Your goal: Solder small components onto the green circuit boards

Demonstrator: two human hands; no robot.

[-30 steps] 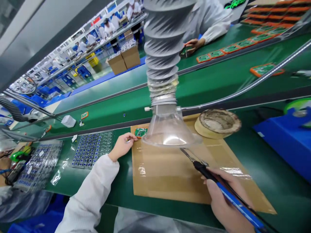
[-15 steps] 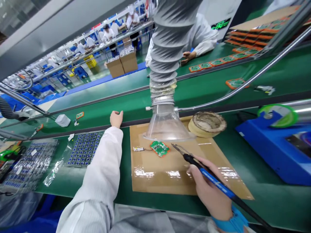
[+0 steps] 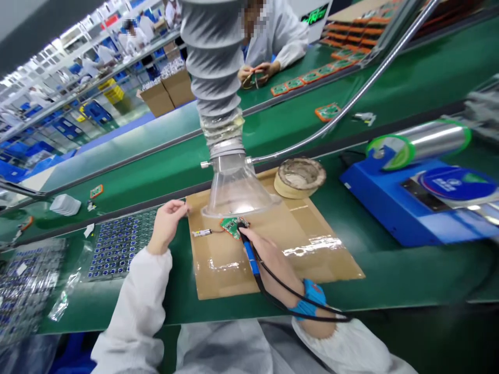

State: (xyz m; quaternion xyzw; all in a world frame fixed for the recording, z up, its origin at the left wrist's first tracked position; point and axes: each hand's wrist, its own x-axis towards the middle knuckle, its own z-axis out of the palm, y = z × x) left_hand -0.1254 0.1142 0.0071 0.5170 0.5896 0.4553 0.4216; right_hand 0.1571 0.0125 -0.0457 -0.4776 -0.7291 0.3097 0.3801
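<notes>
My right hand (image 3: 273, 265) is wrapped round a soldering iron (image 3: 251, 254) with a blue and black handle. Its tip end is over a small green circuit board (image 3: 231, 226) with orange edges; the tip itself is hard to make out. A small silver connector (image 3: 201, 232) lies left of the board, joined by a short wire. Both rest on a taped cardboard sheet (image 3: 268, 259). My left hand (image 3: 168, 223) hovers by the sheet's upper left corner, thumb and forefinger pinched together; anything between them is too small to name.
A clear fume hood (image 3: 239, 189) on a grey hose hangs just above the board. Behind the sheet stands a round tub (image 3: 300, 179). To the right sits a blue machine (image 3: 385, 202). A tray of blue parts (image 3: 117, 244) lies left. Across the green belt (image 3: 167, 161), a co-worker's hands (image 3: 259, 74) hold something.
My left hand has come back from the belt's edge, fingers now pinched. My right hand has brought the soldering iron left onto the board. The view has turned rightward.
</notes>
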